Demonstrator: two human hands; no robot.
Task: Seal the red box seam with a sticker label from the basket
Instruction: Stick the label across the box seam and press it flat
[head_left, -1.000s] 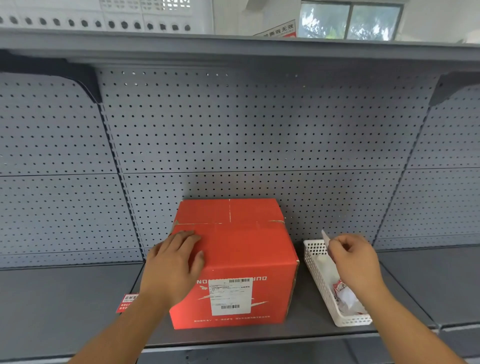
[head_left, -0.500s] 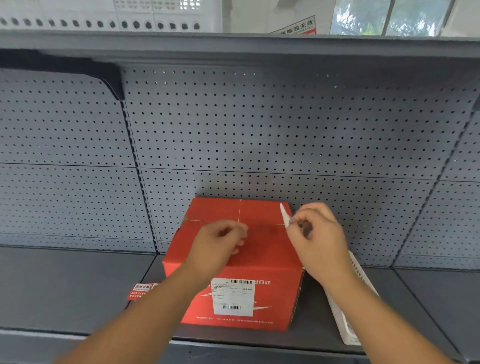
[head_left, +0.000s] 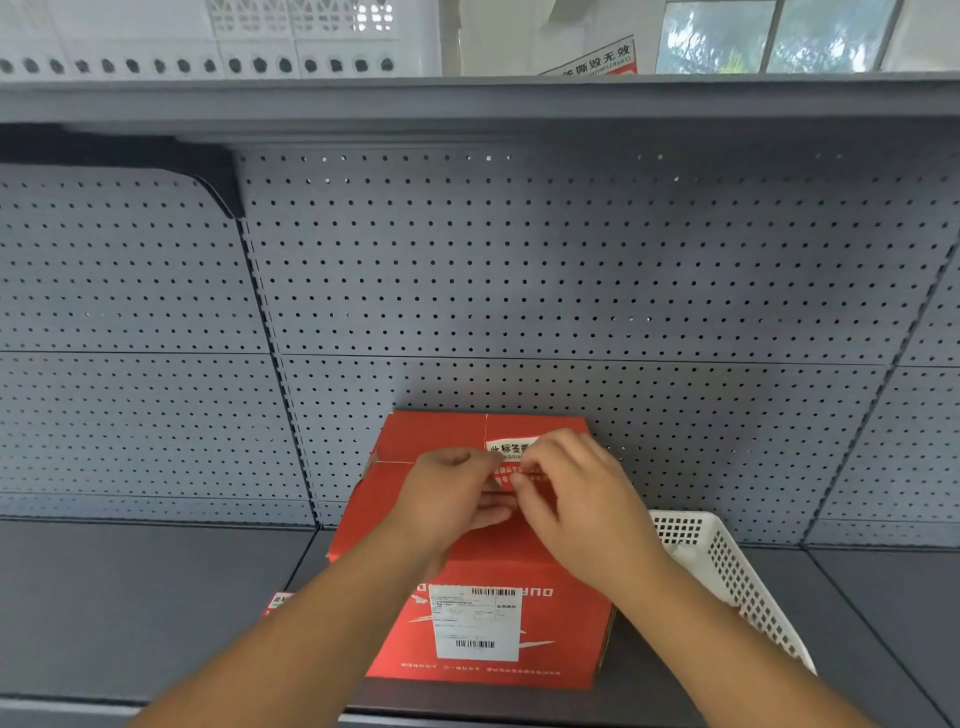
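On the grey metal shelf (head_left: 130, 613), seen from the head camera, stands the red cardboard box (head_left: 483, 613) with its back close to the grey perforated back panel (head_left: 571, 270). Its top flaps lie shut, and the seam between them runs from the box's far edge toward the near one. Across the front face of the box sits a white printed shipping label (head_left: 475, 621) with barcodes, above a line of small white text.

Over the top of the box both hands meet. The left hand (head_left: 452, 499) and the right hand (head_left: 576, 499) each pinch the white and red sticker label (head_left: 511, 457), fingers curled onto it from either side; its white upper part, printed with dark characters, shows above the knuckles, and its red lower part sits between the fingertips. The sticker is over the seam at the middle of the box top; whether it already lies flat on the cardboard I cannot tell, since the fingers cover most of it.

Just beside the box's right side rests the white perforated plastic basket (head_left: 737, 577), partly hidden behind the right forearm; its contents cannot be made out. Near the box's left front corner a small red and white tag (head_left: 278, 603) lies on the shelf, half covered by the left forearm.
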